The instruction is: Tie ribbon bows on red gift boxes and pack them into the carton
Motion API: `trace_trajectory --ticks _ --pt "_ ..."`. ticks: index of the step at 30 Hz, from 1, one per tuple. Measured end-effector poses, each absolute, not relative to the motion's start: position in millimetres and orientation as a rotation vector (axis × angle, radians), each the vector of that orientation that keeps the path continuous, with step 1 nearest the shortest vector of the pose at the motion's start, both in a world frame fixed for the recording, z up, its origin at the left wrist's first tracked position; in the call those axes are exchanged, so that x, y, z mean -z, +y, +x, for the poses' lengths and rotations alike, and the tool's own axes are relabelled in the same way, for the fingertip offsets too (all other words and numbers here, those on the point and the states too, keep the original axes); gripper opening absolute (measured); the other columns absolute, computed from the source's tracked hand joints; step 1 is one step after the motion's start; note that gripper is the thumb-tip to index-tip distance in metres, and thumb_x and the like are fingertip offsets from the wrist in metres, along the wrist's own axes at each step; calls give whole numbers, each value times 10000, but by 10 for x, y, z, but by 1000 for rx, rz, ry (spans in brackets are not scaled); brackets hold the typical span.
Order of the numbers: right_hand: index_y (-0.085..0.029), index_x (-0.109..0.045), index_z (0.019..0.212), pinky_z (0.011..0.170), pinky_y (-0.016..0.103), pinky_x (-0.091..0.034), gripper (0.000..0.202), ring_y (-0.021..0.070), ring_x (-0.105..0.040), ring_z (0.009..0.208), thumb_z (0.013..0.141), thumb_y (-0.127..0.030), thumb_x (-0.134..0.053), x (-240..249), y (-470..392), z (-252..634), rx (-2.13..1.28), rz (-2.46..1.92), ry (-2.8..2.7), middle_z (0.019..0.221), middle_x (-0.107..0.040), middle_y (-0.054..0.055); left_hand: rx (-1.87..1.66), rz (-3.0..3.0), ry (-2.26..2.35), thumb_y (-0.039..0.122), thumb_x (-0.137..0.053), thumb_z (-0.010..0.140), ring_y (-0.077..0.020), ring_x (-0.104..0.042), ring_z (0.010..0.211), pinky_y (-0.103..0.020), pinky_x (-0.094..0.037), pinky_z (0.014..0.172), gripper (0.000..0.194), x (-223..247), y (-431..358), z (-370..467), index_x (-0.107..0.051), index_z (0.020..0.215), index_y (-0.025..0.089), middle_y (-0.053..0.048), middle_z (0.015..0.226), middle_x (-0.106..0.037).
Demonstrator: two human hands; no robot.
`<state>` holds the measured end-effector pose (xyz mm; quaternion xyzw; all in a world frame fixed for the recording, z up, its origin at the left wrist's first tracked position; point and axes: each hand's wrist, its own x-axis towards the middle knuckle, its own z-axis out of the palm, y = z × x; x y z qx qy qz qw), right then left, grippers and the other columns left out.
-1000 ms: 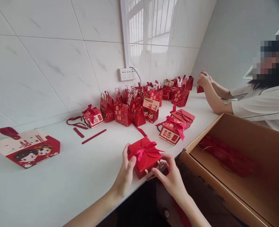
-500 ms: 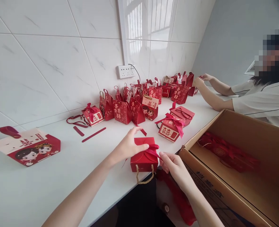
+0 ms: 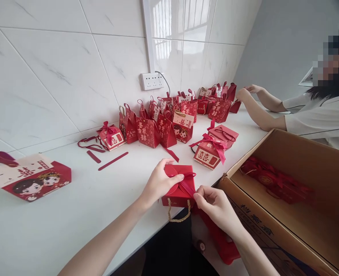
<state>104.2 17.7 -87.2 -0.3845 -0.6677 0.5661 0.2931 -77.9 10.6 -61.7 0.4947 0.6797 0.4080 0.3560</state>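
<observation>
A red gift box with a gold rope handle sits at the table's front edge. My left hand lies over the box's left side, its thumb on the knot of the ribbon on the lid and its other fingers round the far left corner. At the box's right side, my right hand pinches a tail of the red ribbon between thumb and fingertips. Part of the bow is hidden behind my left thumb.
Behind, several red gift boxes line the tiled wall. Two boxes stand right of centre, a flat one at far left. An open carton with red boxes is at the right. Another person's hands work at the back.
The ribbon tail in my right hand is drawn out straighter toward the front right. The box and both hands sit slightly further right in view.
</observation>
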Motion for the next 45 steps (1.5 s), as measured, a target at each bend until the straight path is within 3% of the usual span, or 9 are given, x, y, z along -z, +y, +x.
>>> trace_trajectory --ticks 6,12,16,19,23,28,35,41,45 --pt "-187 -386 528 502 226 -267 384 93 -318 529 796 -440 -498 871 251 1128 -1530 -946 -1857 523 -391 -31 -1042 1251 1712 352 -681 713 -204 -610 984 -307 -489 831 470 637 87 -756 -511 1138 245 -46 1192 -588" --pt "-176 -489 579 419 220 -239 472 83 -330 428 868 -537 -392 738 -67 1240 -1419 -1065 -1888 450 -390 -35 -1038 1217 1543 536 -650 704 -261 -509 1171 -352 -435 933 613 474 123 -940 -491 1188 194 -117 1300 -515" --pt "-165 -556 705 448 196 -294 347 74 -403 449 878 -443 -442 773 -439 948 -1738 -851 -2008 499 -467 -36 -943 1345 1506 474 -609 728 -251 -527 1127 -367 -396 960 438 276 133 -1169 -569 1038 167 -95 1143 -604" --pt "-167 -567 789 490 189 -338 232 76 -454 496 885 -353 -465 812 -551 739 -1795 -743 -2051 566 -515 -31 -694 1401 1580 451 -661 682 -235 -557 1051 -365 -415 918 513 238 93 -1300 -539 1099 177 -91 1113 -597" --pt "-180 -536 699 513 198 -358 211 89 -456 537 876 -289 -496 680 -347 815 -1174 -723 -1910 601 -517 -17 -519 1375 1621 528 -654 682 -193 -593 887 -347 -442 827 664 249 16 -1374 -434 1222 209 -73 1066 -609" --pt "-193 -560 715 568 243 -372 232 124 -445 584 832 -391 -534 558 256 997 -594 -1052 -1776 657 -519 1 -552 1385 1595 587 -618 695 -149 -563 720 -275 -427 665 541 239 21 -1361 -520 1064 204 -29 883 -621" --pt "-199 -369 453 458 246 -240 610 92 -303 424 823 -681 -313 664 597 862 -1169 -1349 -1797 417 -304 -36 -606 1323 1631 704 -403 755 -93 -369 464 -250 -277 504 570 428 129 -1258 -467 564 170 27 505 -439" --pt "-195 -358 516 448 238 -141 511 66 -211 445 763 -616 -507 683 578 848 -1292 -1243 -1788 468 -281 -60 -579 1334 1411 575 -558 741 -80 -309 482 -244 -226 509 439 464 111 -1275 -457 580 179 49 537 -408" --pt "-188 -397 578 455 218 -174 475 62 -236 473 728 -601 -579 802 558 885 -1486 -1029 -1608 514 -334 -64 -668 1325 1259 507 -600 752 -78 -354 520 -231 -261 539 391 506 98 -1316 -474 602 169 55 556 -434"
